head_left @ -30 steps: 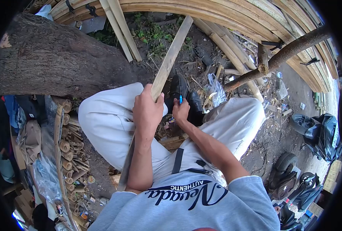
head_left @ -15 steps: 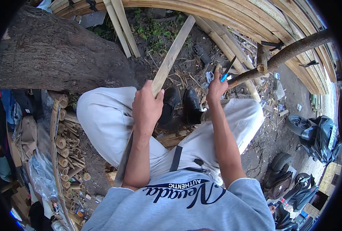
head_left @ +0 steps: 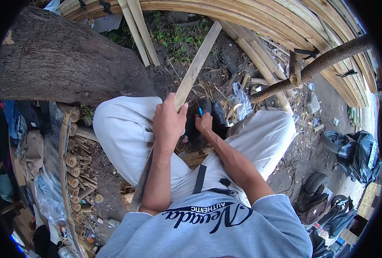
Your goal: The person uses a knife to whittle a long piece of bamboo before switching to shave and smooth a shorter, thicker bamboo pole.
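My left hand [head_left: 168, 120] is wrapped around a long flat bamboo slat [head_left: 195, 66]. The slat slants up and away past my shoes, and its near end passes back under my left forearm beside my thigh. My right hand [head_left: 204, 123] grips a knife [head_left: 200, 111] by its blue handle, the thin blade pointing away from me, a little right of the slat. Both hands are over the gap between my knees, above my black shoes [head_left: 218, 114].
A thick tree trunk [head_left: 66, 60] lies at the left. Long bundled bamboo strips [head_left: 259, 23] curve across the top. A branch [head_left: 324, 60] juts in from the right. Cut bamboo pieces [head_left: 73, 172] are stacked at lower left; motorbikes [head_left: 354, 150] stand at right.
My right hand with the knife has moved left and nearer, from over my right knee to beside the slat. A clear plastic bag shows where it was. The slat has barely shifted.
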Tool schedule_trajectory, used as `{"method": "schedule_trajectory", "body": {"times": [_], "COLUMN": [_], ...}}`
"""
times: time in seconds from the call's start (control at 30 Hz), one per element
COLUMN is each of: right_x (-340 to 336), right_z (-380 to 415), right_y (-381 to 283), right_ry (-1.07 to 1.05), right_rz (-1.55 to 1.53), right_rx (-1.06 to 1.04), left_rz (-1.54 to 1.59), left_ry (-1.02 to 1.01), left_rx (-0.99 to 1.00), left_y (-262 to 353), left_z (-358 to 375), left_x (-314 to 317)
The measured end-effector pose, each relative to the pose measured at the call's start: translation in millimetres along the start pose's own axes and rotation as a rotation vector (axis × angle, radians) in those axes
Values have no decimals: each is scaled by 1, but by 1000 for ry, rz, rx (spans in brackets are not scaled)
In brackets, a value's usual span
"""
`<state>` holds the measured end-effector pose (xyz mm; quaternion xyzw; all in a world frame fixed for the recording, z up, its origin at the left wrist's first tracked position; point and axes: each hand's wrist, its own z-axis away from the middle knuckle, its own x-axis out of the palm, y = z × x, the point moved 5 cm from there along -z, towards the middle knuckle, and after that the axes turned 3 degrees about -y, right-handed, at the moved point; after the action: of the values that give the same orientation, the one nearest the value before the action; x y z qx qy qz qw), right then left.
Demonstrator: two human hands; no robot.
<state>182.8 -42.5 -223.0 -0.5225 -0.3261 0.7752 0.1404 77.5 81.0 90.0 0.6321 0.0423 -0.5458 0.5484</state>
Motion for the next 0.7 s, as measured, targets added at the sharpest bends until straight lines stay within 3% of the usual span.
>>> {"method": "schedule_trajectory", "body": {"times": [0.07, 0.13, 0.17, 0.23, 0.27, 0.33, 0.4, 0.53, 0.6, 0.63, 0.7], "right_x": [-10, -11, -16, -41, -47, -128, -137, -28, -15, -3, 13], "right_z": [-6, 1, 1, -11, -51, -69, -76, -25, 21, 23, 21], "right_y": [-7, -1, -1, -10, 16, -17, -9, 24, -12, -9, -14], "right_ry": [85, -385, -320, 125, 252, 237, 196, -188, -250, -259, -124], "right_rz": [27, -371, -591, -856, -934, -1075, -1132, -445, -112, -113, 1], "right_rx": [-100, 462, 574, 445, 329, 292, 282, 500, 367, 367, 0], "left_rz": [6, 14, 30, 3, -26, -31, -42, -39, -56, -56, -57], "left_ry": [6, -22, -33, -36, -38, -60, -89, -107, -110, -106, -100], "left_rx": [6, -3, 5, 0, -11, -31, -26, 23, 7, -6, -27], "left_y": [-3, -4, -1, 0, -1, 0, 2, -4, -7, -6, -8], "left_z": [-1, 1, -1, -2, -2, -3, -3, -8, -8, -7, -4], "left_x": [1, 4, 5, 7, 8, 13, 17, 32, 29, 25, 22]}}
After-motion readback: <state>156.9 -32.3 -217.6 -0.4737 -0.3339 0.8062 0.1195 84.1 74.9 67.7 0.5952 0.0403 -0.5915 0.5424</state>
